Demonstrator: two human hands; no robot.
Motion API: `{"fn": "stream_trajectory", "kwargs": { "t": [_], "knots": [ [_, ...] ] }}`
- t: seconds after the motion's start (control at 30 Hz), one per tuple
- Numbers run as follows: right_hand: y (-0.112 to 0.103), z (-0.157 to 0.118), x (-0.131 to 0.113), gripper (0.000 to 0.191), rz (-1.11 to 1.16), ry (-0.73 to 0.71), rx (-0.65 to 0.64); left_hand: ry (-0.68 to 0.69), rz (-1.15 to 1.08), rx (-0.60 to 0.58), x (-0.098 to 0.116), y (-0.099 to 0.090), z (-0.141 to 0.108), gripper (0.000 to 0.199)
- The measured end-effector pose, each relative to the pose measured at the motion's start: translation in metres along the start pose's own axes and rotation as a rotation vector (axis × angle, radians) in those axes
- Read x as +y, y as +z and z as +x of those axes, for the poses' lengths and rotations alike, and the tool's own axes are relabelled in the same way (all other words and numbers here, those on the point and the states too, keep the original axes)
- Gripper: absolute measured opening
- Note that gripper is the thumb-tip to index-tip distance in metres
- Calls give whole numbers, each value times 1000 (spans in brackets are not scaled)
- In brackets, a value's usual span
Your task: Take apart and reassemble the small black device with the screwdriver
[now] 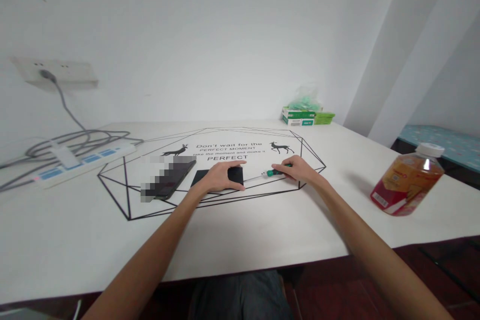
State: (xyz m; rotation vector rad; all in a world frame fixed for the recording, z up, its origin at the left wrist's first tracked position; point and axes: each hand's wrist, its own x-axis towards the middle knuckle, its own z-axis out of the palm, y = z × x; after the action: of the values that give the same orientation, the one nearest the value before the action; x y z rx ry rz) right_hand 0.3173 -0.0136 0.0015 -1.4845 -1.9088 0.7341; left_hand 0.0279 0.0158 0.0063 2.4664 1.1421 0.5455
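Observation:
On the table lies a flat black rectangular object (236, 176), its exact kind unclear. My left hand (217, 178) reaches across it, thumb along the near edge and fingers along the far edge, holding it in place. My right hand (296, 169) is closed around the green and black handle of a screwdriver (275, 172). The thin shaft points left, its tip at or very near the right edge of the black object; whether they touch I cannot tell. Left of my left hand rests a dark phone-like slab (176, 180), partly blurred out by pixels.
The white table (262, 240) carries printed black lines, deer and lettering. A bottle of orange drink (408, 180) stands at the right. At the left are a power strip (88, 162) and coiled cables (75, 136). Green and white boxes (299, 116) with a plastic bag sit at the back.

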Motion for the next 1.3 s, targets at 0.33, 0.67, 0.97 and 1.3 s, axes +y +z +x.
{"fn": "stream_trajectory", "kwargs": {
  "t": [0.33,0.67,0.97,1.3],
  "knots": [
    [-1,-1,3,47,193,53,-82,6,-10,8,-1,1,0,84],
    [-1,-6,-6,45,187,116,-141,-11,19,5,-3,0,1,87],
    [1,0,-2,58,-91,-27,27,-2,15,-2,-5,1,2,87],
    [-2,-4,-4,52,83,35,-59,3,24,1,-2,0,1,84]
  ]
}}
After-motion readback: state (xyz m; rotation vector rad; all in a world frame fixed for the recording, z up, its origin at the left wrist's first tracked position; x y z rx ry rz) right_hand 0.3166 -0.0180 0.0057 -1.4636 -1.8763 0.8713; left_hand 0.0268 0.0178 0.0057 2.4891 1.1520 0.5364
